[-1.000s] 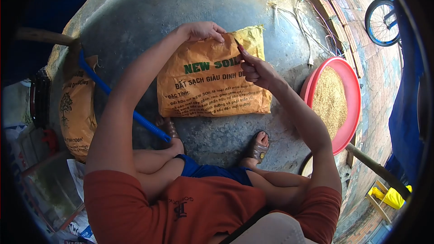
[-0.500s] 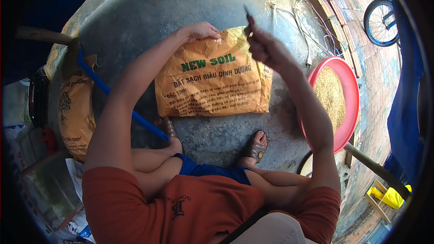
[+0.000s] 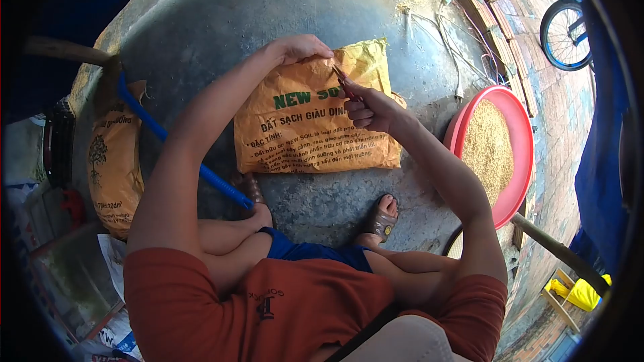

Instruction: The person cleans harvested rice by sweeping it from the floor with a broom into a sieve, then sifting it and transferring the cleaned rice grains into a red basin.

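An orange-brown paper soil bag (image 3: 295, 127) lies flat on the ground in front of my feet, its "NEW SOIL" print facing up. My left hand (image 3: 303, 48) grips the bag's far edge, fingers pinched on the paper. Closed around a pair of red-handled snips (image 3: 345, 82), my right hand (image 3: 370, 108) hovers over the bag's upper part. The narrow dark tip of the snips points at the paper just below my left fingers. Part of the green print is hidden behind my right hand.
To the right stands a red-pink basin (image 3: 528, 154) of yellowish grains (image 3: 488, 147). Another soil bag (image 3: 115, 167) is at the left, beside a blue tube (image 3: 218, 184). Cables (image 3: 443, 33), a wooden pole (image 3: 560, 251) and a bicycle wheel (image 3: 565, 33) are farther right.
My right hand has swung down and left with the snips, from above the bag's right corner to near my left fingers. The left hand has shifted slightly right.
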A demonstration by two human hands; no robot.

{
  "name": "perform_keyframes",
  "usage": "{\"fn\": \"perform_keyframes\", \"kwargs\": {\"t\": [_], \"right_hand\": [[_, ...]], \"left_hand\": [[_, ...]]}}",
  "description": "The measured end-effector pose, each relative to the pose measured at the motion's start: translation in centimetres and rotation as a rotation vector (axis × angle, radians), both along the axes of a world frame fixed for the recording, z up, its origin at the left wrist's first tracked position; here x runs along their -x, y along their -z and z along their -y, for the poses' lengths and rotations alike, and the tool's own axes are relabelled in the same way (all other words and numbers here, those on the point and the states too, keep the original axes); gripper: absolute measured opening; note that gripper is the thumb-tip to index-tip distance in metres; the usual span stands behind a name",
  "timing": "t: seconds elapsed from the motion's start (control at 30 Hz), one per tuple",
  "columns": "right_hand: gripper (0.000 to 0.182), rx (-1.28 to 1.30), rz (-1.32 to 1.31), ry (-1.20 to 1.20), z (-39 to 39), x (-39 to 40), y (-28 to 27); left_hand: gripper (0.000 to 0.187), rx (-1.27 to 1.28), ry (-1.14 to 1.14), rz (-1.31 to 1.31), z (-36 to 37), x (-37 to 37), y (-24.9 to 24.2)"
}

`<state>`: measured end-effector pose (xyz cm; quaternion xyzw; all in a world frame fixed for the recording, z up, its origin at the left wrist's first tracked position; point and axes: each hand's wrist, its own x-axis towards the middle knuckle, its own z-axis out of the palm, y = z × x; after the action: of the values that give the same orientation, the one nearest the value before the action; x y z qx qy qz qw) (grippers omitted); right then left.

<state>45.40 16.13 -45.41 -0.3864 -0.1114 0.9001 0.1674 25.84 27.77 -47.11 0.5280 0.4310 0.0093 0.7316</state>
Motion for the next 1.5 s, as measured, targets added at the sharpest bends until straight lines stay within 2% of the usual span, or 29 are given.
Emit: {"fn": "perform_keyframes", "kwargs": {"t": [0.23, 0.43, 0.5, 0.63, 0.7, 0.73, 0.8, 0.93, 1.1, 1.33, 1.4, 1.5], "right_hand": [[0.030, -0.031, -0.028, 0.036, 0.0, 0.4, 0.2], [0.028, -0.239, 0.070, -0.035, -1.3, 1.2, -1.2], [0.030, -0.286, 0.161, -0.010, -1.1, 1.4, -2.1], [0.029, -0.219, 0.079, 0.029, -0.9, 0.2, -1.6], [0.029, -0.140, 0.080, 0.046, -0.8, -0.5, -1.5], [0.029, -0.067, 0.080, 0.066, -0.8, -0.7, -1.6], [0.029, -0.071, 0.066, -0.002, 0.1, -0.5, -1.7], [0.030, -0.082, 0.005, -0.094, 0.7, 0.7, -1.1], [0.031, -0.070, -0.038, -0.060, 0.3, 1.7, 0.3], [0.032, -0.088, 0.044, -0.024, -0.1, 2.8, 0.4], [0.033, -0.103, 0.044, -0.027, -0.4, 3.0, 0.5], [0.033, -0.129, 0.075, -0.029, -0.4, 3.5, 0.2]], "left_hand": [[0.027, 0.067, -0.025, 0.061, -0.2, 0.2, 1.1], [0.029, 0.065, -0.075, 0.152, 0.0, 0.2, 1.5], [0.029, 0.037, -0.022, 0.153, -0.2, 0.4, 1.1], [0.032, 0.062, 0.023, 0.129, -0.5, 0.7, -0.2], [0.032, 0.048, 0.095, -0.105, -0.8, 1.2, -1.0], [0.032, 0.045, 0.095, -0.104, -0.9, 1.7, -0.7], [0.028, 0.004, 0.148, 0.014, -0.9, 2.6, -0.4], [0.026, 0.079, 0.148, 0.058, -0.9, 2.5, 0.0], [0.026, 0.104, 0.134, 0.089, -1.2, 2.8, 0.7], [0.022, 0.088, 0.109, 0.124, -0.8, 2.9, 0.7], [0.021, 0.110, 0.032, 0.108, -0.3, 2.8, 0.4], [0.022, 0.120, 0.095, 0.155, -0.9, 3.0, 0.9]]}}
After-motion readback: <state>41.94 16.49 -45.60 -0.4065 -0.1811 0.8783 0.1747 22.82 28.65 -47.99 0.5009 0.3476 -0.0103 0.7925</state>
